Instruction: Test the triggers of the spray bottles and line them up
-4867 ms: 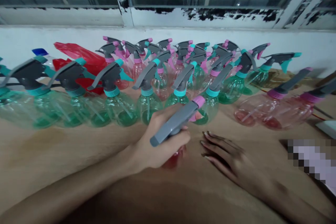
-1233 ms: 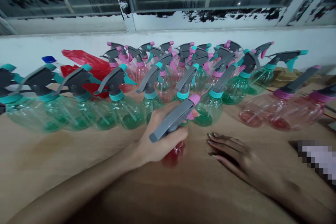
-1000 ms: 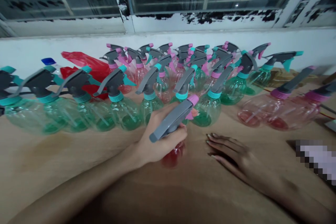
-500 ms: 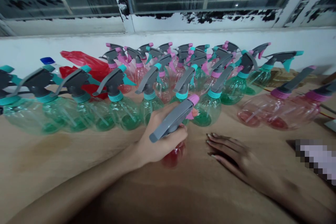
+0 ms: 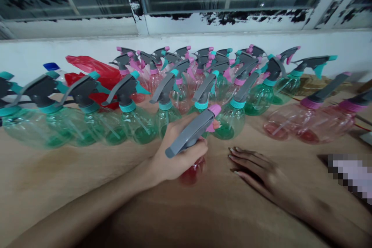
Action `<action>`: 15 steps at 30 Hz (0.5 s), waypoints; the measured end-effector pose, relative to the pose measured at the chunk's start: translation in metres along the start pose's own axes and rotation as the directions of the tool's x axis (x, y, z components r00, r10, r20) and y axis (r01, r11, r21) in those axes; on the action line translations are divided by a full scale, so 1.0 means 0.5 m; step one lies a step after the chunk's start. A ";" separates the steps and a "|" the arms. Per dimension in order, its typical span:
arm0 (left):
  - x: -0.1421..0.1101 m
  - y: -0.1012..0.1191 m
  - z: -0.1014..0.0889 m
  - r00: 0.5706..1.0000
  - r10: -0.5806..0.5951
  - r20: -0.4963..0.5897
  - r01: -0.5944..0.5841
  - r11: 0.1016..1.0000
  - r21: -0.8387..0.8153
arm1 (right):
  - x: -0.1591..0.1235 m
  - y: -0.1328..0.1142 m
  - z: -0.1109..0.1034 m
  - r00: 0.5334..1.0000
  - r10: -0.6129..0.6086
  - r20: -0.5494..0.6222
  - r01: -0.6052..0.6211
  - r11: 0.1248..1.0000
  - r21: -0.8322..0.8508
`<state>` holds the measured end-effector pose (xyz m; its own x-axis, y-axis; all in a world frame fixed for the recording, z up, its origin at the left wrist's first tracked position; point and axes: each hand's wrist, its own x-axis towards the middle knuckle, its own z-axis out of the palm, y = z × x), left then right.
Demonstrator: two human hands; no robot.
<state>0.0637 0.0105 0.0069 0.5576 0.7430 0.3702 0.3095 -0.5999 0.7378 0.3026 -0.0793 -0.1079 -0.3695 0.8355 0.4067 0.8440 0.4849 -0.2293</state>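
My left hand (image 5: 177, 155) is wrapped round the neck of a red spray bottle, just under its grey and pink spray head (image 5: 192, 130). The bottle's clear red body (image 5: 190, 174) shows below my fingers, upright at the table's middle; its collar is hidden by the hand. My right hand (image 5: 258, 170) lies palm down on the table to the right of that bottle, fingers stretched out and touching nothing but the wood. Directly behind my left hand stands a row of green spray bottles (image 5: 142, 124) with turquoise collars.
More pink and green spray bottles (image 5: 200, 77) crowd the back by the wall. Two pink ones (image 5: 279, 120) stand at the right. A red plastic bag (image 5: 95, 73) and a blue-capped bottle (image 5: 52, 67) are behind the left row. A blurred-out patch (image 5: 351, 178) lies at the right edge.
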 end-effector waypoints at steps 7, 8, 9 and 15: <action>-0.003 0.001 -0.001 1.000 0.001 0.005 -0.001 1.000 -0.018 | 0.000 0.001 -0.001 1.000 0.015 0.023 -0.016 1.000 0.021; -0.003 0.002 -0.001 1.000 0.005 0.004 -0.005 1.000 -0.017 | 0.000 0.000 -0.002 0.999 0.022 0.031 -0.023 0.999 0.023; -0.004 0.003 -0.001 1.000 0.013 0.005 -0.012 1.000 -0.017 | 0.000 0.000 -0.003 0.999 0.028 0.041 -0.029 0.999 0.026; -0.004 0.004 -0.005 0.999 0.026 0.025 -0.026 1.000 -0.001 | 0.002 -0.003 -0.007 0.998 0.049 0.047 -0.052 0.997 0.058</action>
<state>0.0609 0.0086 0.0089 0.5848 0.7195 0.3746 0.2943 -0.6186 0.7285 0.3022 -0.0800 -0.1039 -0.3454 0.8696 0.3528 0.8381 0.4550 -0.3010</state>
